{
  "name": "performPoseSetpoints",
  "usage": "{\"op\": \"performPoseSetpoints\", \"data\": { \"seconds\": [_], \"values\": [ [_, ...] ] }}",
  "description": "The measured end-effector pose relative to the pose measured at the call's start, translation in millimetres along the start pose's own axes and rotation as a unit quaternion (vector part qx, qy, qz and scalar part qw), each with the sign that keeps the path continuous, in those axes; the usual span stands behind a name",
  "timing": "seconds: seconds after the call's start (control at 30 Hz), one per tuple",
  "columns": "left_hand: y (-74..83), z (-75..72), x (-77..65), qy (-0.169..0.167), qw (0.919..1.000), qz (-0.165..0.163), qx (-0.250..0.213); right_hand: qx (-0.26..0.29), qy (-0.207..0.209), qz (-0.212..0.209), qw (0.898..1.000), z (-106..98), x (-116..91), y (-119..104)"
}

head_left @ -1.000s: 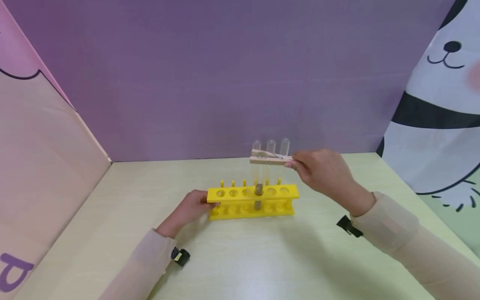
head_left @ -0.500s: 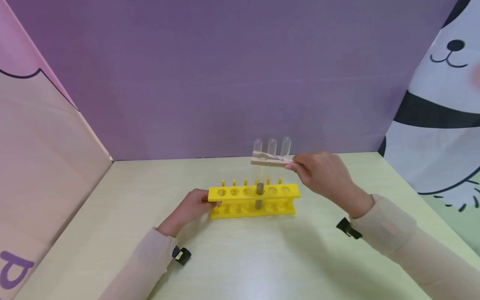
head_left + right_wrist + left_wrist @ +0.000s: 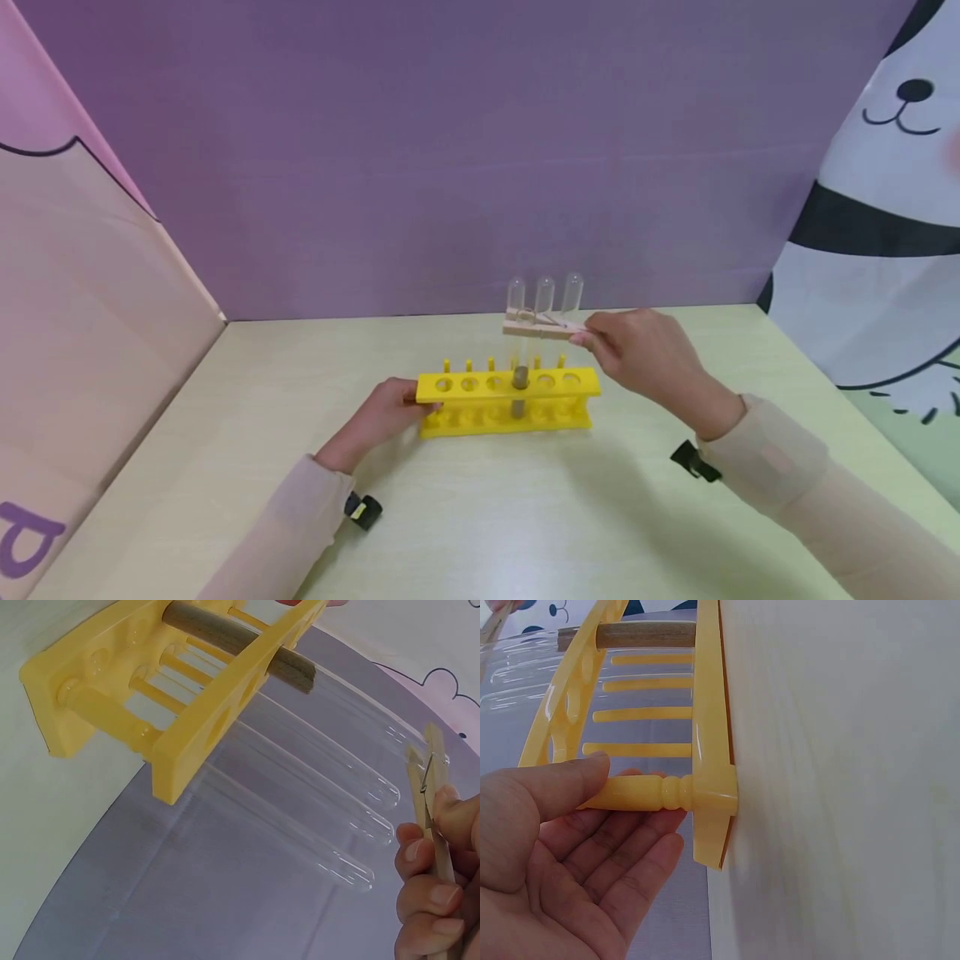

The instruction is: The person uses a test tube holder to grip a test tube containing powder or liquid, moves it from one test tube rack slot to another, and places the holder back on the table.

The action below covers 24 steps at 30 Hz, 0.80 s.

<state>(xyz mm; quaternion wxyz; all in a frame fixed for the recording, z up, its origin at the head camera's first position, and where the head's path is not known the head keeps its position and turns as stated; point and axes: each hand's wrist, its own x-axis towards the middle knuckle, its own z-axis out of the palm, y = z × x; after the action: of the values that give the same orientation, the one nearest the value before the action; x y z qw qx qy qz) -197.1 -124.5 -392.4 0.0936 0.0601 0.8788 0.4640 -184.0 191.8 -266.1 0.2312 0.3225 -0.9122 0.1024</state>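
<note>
My left hand [image 3: 387,410] grips the left end of a yellow test tube rack [image 3: 465,390]; in the left wrist view my thumb and fingers are around its end post [image 3: 634,792]. A clear test tube [image 3: 360,701] stands in a rack hole, with brown matter [image 3: 519,392] in its lower part. My right hand [image 3: 641,354] holds a wooden test tube clamp [image 3: 551,330] by its handle end. The clamp's prongs are at the tube's upper end; how firmly they bite is unclear. Behind, three empty test tubes [image 3: 300,757] sit upside down on the rack's pegs.
The rack stands on a pale wooden table [image 3: 465,517]. A purple panel [image 3: 450,167] rises at the back. Printed panels stand at the left and right, the right one with a cartoon panda [image 3: 877,308]. Both cuffs carry small black straps.
The right hand and clamp have come down slightly along the tube; the tube's rim now shows above the prongs. The left hand keeps its hold on the rack.
</note>
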Motion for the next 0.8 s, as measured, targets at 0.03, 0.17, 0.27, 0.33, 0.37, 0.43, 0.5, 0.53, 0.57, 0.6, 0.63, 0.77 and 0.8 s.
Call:
{"op": "performPoseSetpoints", "data": {
  "seconds": [0.03,0.17,0.27,0.33,0.37,0.43,0.5,0.53,0.57,0.6,0.63,0.77,0.8],
  "values": [
    [0.2,0.0,-0.1,0.0,1.0,0.0,0.0,0.0,0.002,-0.001,1.0,0.5,-0.2,0.4],
    [0.7,-0.4,-0.9,0.0,1.0,-0.001,0.002,0.001,0.007,-0.009,1.0,1.4,-1.3,1.7],
    [0.6,-0.3,-0.7,0.001,1.0,-0.004,0.003,0.004,0.008,-0.014,1.0,1.9,-1.6,2.6],
    [0.4,-0.1,-0.7,0.001,1.0,-0.006,0.003,0.005,0.007,-0.014,1.0,2.1,-1.5,2.5],
    [0.5,-0.1,-0.8,0.0,1.0,-0.006,0.004,0.006,0.005,-0.013,1.0,2.3,-1.4,2.7],
    [0.7,0.1,-1.1,0.002,1.0,-0.007,0.004,0.008,-0.001,-0.009,1.0,2.1,-1.5,3.1],
    [0.8,0.2,-1.4,0.002,1.0,-0.006,0.006,0.01,-0.008,-0.002,1.0,1.8,-1.4,3.4],
    [0.9,0.4,-1.6,0.004,0.9999,-0.008,0.006,0.013,-0.013,0.001,1.0,1.5,-1.3,3.5],
    [1.0,0.4,-1.7,0.004,0.9999,-0.01,0.006,0.016,-0.018,0.005,1.0,1.1,-1.2,3.4],
    [1.0,0.5,-1.8,0.006,0.9999,-0.013,0.006,0.021,-0.024,0.008,0.999,0.6,-0.9,3.1],
    [1.2,0.6,-1.8,0.007,0.9999,-0.015,0.005,0.025,-0.029,0.01,0.999,0.6,-0.6,3.0],
    [1.3,0.8,-2.1,0.006,0.9999,-0.014,0.004,0.043,-0.05,0.021,0.998,0.0,1.1,2.2],
    [1.3,0.9,-2.1,0.004,0.9999,-0.01,0.003,0.047,-0.055,0.024,0.997,0.2,1.3,2.4]
  ]
}}
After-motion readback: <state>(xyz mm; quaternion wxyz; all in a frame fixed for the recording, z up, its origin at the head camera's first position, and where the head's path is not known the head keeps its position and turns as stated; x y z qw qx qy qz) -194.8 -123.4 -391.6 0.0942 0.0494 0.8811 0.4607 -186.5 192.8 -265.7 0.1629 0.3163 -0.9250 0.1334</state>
